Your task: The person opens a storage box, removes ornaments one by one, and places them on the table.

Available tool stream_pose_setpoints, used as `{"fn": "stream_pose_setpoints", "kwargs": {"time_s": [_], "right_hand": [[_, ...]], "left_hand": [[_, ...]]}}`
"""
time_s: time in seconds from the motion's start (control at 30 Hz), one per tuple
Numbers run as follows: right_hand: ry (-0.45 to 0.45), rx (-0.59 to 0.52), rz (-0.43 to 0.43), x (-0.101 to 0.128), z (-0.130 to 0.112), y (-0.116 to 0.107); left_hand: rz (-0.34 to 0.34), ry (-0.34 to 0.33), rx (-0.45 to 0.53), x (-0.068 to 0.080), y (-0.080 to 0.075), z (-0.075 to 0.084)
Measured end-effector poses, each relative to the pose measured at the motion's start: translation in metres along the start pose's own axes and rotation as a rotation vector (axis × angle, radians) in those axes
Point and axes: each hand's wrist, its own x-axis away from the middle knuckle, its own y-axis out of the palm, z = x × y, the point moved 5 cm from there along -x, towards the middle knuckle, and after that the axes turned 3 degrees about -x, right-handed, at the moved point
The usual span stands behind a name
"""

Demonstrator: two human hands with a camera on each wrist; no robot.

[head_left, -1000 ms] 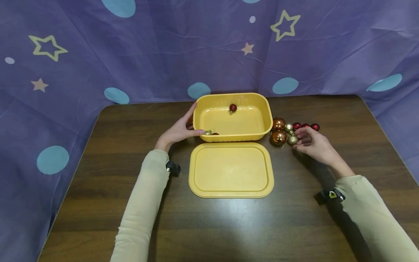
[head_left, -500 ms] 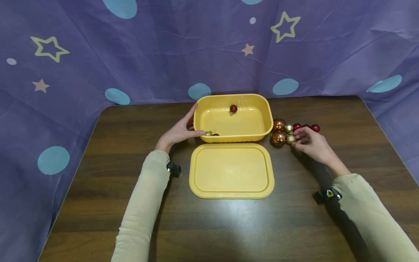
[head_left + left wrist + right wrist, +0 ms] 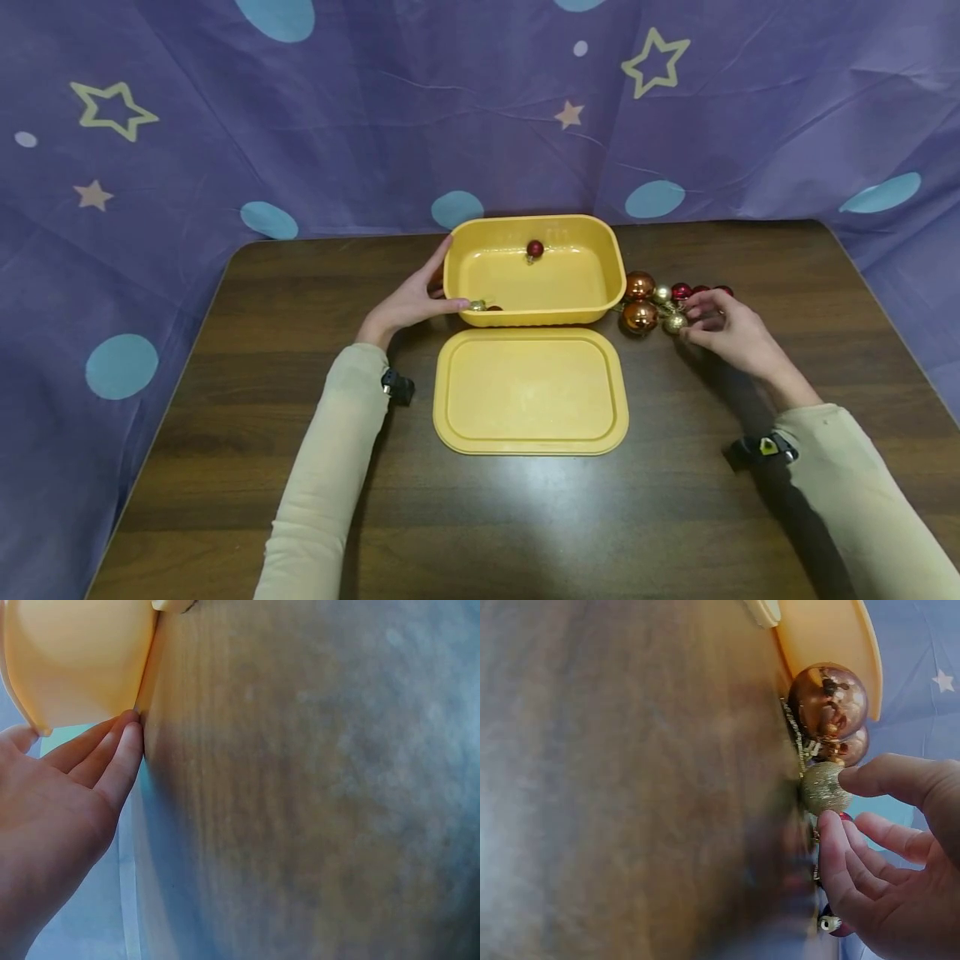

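I see the right hand [image 3: 731, 335], part open, pinching the gold ball [image 3: 674, 323]; leftward, the left hand [image 3: 407, 305] holds the box [image 3: 558, 283].

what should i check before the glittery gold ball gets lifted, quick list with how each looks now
1. Right hand on the glittery gold ball: ok, thumb and a fingertip touch it.
2. Firm grip: cannot tell.
3. Left hand on the rounded yellow plastic box: ok, touching its left end.
4. Box open: ok, the flat yellow plastic lid is off, on the brown wooden table.
5. Space around the ball: not ok, shiny copper balls sit close by.
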Motion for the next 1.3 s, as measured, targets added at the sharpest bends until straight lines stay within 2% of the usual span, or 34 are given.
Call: {"fn": "stream_pose_setpoints", "kwargs": {"time_s": [0.27, 0.47, 0.6, 0.8, 0.87, 1.13, 1.3], "right_hand": [[0.002, 0.079, 0.012, -0.001, -0.003, -0.010], [-0.028, 0.042, 0.049, -0.006, -0.016, -0.016], [-0.057, 0.010, 0.072, -0.013, -0.033, -0.012], [-0.163, -0.068, 0.083, -0.029, -0.065, 0.006], [-0.175, -0.083, 0.073, -0.034, -0.074, 0.013], [-0.258, -0.117, -0.008, -0.053, -0.109, 0.047], [-0.293, -0.120, -0.100, -0.064, -0.122, 0.076]], "left_hand": [[-0.002, 0.009, 0.013, -0.001, 0.000, -0.003], [-0.002, 0.013, 0.007, -0.001, -0.001, -0.002], [-0.005, 0.011, -0.005, -0.002, -0.001, -0.003], [0.001, -0.001, -0.007, -0.001, -0.001, -0.002], [0.003, -0.003, -0.002, 0.000, 0.000, -0.001], [0.004, -0.008, -0.012, 0.000, -0.001, -0.001], [-0.002, -0.007, -0.006, -0.001, 0.000, -0.001]]}}
